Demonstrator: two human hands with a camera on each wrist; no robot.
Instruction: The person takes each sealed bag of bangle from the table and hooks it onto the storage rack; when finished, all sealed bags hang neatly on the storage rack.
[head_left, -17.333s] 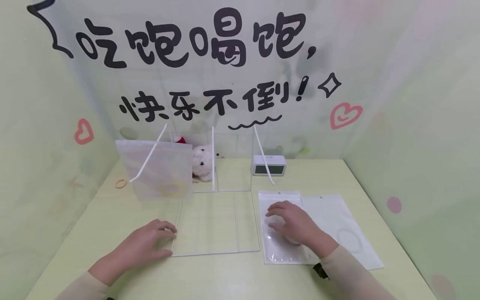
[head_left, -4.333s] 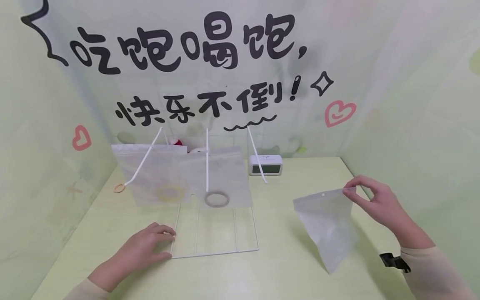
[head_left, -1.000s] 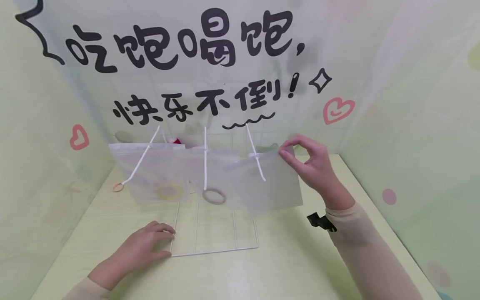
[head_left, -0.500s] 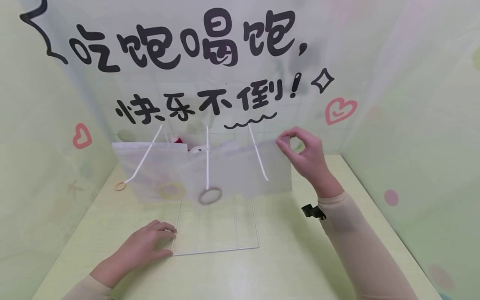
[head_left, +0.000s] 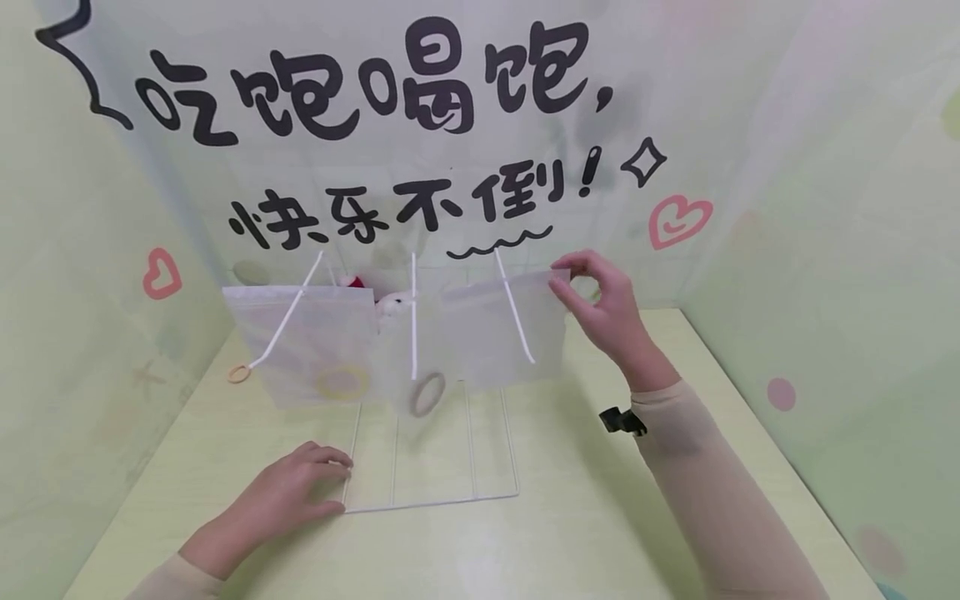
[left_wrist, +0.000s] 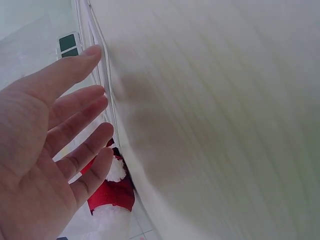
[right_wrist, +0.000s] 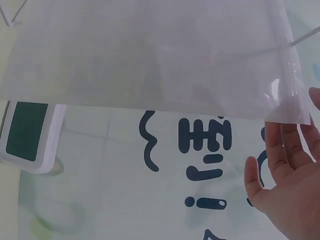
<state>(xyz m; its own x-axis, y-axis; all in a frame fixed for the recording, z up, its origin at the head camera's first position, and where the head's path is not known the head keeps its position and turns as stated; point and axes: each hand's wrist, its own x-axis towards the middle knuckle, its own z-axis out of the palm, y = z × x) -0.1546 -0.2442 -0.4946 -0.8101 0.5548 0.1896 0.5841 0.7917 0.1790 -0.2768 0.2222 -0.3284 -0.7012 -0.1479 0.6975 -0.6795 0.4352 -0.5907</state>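
Note:
A white wire rack (head_left: 431,505) stands on the table with three hooks reaching forward. My right hand (head_left: 603,308) is at the top right corner of a translucent zip bag (head_left: 480,333), which lies across the right hook. The thumb and forefinger curve round that corner in the head view; in the right wrist view the thumb sits just off the edge. I cannot tell whether they pinch it. Another zip bag (head_left: 277,333), with a yellow ring (head_left: 342,382), hangs on the left hook. A grey ring (head_left: 427,394) shows in the tilted middle bag. My left hand (head_left: 281,492) touches the rack's left side, fingers relaxed.
Behind the bags sits a white plush toy (head_left: 392,305), its red clothing (left_wrist: 112,192) plain in the left wrist view. A white digital clock (right_wrist: 27,132) stands at the back. An orange ring (head_left: 238,374) lies at the left. Fabric walls close in the table's back and sides.
From the table at right, the right hand has brought the last bag to the right hook and moved it back along it. The middle bag's grey ring has swung round. The left hand stays put.

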